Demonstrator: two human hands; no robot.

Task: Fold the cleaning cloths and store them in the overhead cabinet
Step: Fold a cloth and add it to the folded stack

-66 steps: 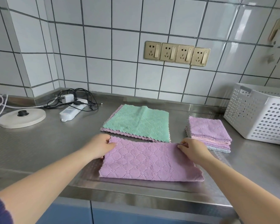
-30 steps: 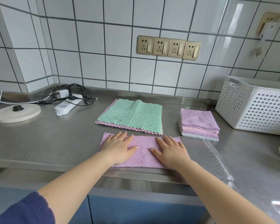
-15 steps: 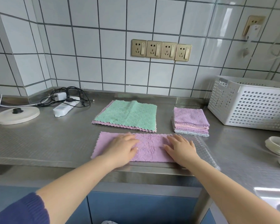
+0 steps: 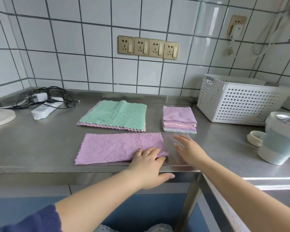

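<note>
A purple cloth, folded into a long strip, lies along the counter's front edge. My left hand rests at its right end; the fingertips slip under the slightly raised corner and the thumb points away over the counter lip. My right hand is flat with straight fingers on the bare steel just right of the cloth, not touching it. Behind lie unfolded cloths, a green cloth on top. A stack of folded cloths stands to the right. No overhead cabinet shows.
A white perforated basket stands at the back right. A pale blue and white pot and a lid sit near the right edge. A power strip with cables and a round white base are at the left.
Both hands slid right along the purple cloth. My left hand went from its middle to the right end, and my right hand came off the cloth onto the counter. The view widened rightward.
</note>
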